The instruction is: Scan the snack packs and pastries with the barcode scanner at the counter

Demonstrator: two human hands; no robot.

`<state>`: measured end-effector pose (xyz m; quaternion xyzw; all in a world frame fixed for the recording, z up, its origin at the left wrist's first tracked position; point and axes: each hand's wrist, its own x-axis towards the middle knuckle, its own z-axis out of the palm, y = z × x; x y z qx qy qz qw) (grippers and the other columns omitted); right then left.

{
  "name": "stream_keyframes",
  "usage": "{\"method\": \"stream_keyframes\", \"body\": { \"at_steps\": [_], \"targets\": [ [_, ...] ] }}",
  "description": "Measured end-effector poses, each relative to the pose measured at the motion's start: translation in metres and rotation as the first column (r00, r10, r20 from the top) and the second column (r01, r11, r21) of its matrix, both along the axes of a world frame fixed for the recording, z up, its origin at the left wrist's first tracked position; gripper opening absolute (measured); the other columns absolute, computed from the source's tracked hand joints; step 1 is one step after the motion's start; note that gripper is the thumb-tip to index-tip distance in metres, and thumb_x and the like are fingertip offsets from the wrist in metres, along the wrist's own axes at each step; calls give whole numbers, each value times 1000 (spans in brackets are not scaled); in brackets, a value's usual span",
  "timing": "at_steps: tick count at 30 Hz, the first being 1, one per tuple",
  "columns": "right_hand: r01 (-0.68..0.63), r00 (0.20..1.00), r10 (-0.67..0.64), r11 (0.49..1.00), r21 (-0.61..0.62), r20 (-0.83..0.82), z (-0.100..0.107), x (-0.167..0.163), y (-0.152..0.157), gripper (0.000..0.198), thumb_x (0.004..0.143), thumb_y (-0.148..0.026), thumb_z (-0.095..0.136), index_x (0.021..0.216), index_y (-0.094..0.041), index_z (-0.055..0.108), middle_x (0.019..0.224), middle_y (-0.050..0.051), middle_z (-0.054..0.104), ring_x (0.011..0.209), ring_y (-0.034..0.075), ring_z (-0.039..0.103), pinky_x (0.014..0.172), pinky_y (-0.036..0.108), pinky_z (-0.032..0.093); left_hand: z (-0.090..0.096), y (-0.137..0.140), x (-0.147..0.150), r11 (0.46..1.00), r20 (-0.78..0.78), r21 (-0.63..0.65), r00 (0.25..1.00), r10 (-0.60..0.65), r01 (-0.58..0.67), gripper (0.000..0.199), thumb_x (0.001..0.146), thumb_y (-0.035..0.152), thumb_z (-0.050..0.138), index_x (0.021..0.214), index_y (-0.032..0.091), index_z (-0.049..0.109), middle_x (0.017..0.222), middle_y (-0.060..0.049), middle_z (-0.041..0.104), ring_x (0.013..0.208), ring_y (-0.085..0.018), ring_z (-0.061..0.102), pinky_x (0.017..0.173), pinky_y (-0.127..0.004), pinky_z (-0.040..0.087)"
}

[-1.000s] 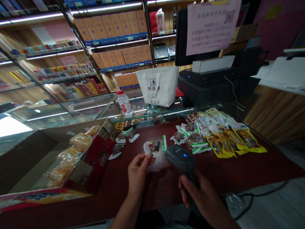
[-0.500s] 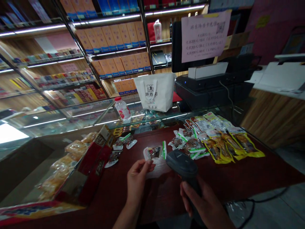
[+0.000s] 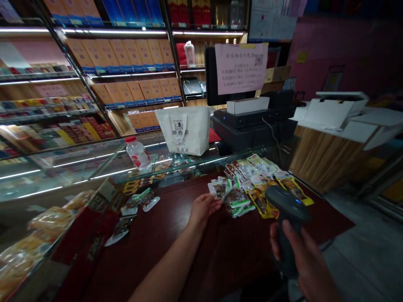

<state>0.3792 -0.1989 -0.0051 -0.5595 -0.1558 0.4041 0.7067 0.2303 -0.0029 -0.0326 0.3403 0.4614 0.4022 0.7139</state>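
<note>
Right hand [image 3: 308, 260] wraps a dark-grey plastic scanner [image 3: 288, 206]; left hand [image 3: 205, 207], fingers nearly closed, grip unclear, meets green-edged clear-plastic packets [image 3: 236, 197] at its two o'clock, where a nudge could scatter them.

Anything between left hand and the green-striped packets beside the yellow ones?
Nothing visible. The left hand is at the left edge of those green-striped packets; whether it grips one is unclear. The scanner in the right hand is off to the right, hiding part of the yellow packets.
</note>
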Motion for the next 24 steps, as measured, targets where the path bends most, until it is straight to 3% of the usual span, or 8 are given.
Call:
{"method": "stream_keyframes", "body": {
  "at_steps": [6,10,12,14,16,18,20,24],
  "targets": [
    [-85,996,86,996,-23,34,-7,3,-6,56,72,-70,71,86,-17,59,53,0,56,45,11,46,43,22,38,-11,6,21,996,-40,-15,995,-89,89,5,90,12,60,86,9,58,80,-12,71,63,-15,71,58,-21,57],
    [-133,989,139,982,-132,39,-8,3,-9,63,68,-73,72,94,-17,58,57,1,61,47,13,50,45,23,42,-17,-4,-6,990,-71,-3,988,-140,140,18,88,22,66,98,8,62,85,-15,72,62,-19,71,54,-25,56],
    [-146,987,154,980,-138,50,-9,2,-8,68,65,-74,74,99,-18,57,58,1,62,48,14,51,46,24,44,-18,-7,-33,977,-230,121,963,-142,173,26,92,28,62,110,9,61,92,-15,73,65,-19,72,56,-26,56],
    [-180,981,188,971,-155,39,-12,3,-7,71,62,-74,75,102,-19,55,59,1,63,49,15,52,46,24,45,-15,-5,-67,920,-556,312,831,-27,238,29,95,29,54,117,11,59,95,-13,73,71,-19,73,62,-29,58],
    [-209,976,217,963,-169,34,-16,3,-4,70,63,-74,75,103,-19,55,62,1,64,51,15,54,48,24,47,-10,2,-107,846,-782,443,589,203,296,27,96,26,51,115,11,62,100,-14,73,85,-23,73,77,-36,59],
    [-225,970,237,960,-169,59,-20,2,0,67,65,-74,73,101,-19,55,61,1,63,52,15,54,49,23,47,-4,14,-145,812,-819,511,444,363,280,27,94,20,51,115,9,64,120,-19,67,114,-29,64,102,-47,48],
    [-240,961,258,956,-166,95,-19,-2,4,66,66,-74,72,98,-19,56,61,1,63,52,14,54,50,23,48,-1,26,-175,788,-836,535,326,441,304,33,89,14,55,121,6,63,136,-23,56,134,-35,47,115,-52,31],
    [-271,944,295,948,-165,145,-13,-15,10,66,65,-78,70,90,-18,57,58,2,61,51,15,53,49,24,48,-10,37,-201,758,-882,462,150,446,461,43,85,12,61,127,3,60,144,-25,48,140,-38,39,118,-54,22]
  ]
}}
